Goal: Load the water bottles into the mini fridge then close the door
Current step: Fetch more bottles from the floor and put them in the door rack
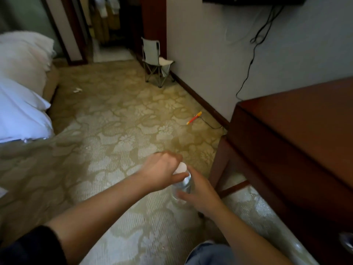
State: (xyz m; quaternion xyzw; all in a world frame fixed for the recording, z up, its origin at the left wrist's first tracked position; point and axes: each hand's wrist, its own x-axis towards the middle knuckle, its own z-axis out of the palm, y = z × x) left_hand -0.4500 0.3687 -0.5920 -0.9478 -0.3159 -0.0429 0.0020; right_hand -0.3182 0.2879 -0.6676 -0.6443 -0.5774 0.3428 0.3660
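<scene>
A clear water bottle [182,188] with a white cap is held upright over the patterned carpet, low in the middle of the head view. My left hand [162,172] is closed around the cap and neck from the left. My right hand [200,194] grips the bottle's body from the right, its fingers wrapped around the lower part. Both hands hide most of the bottle. No mini fridge or other bottles are in view.
A dark wooden desk [298,142] stands close on the right. A bed with white pillows [21,104] fills the left edge. A small folding chair [155,62] sits by the far wall. A red and yellow pen [194,118] and a black cable lie on the carpet.
</scene>
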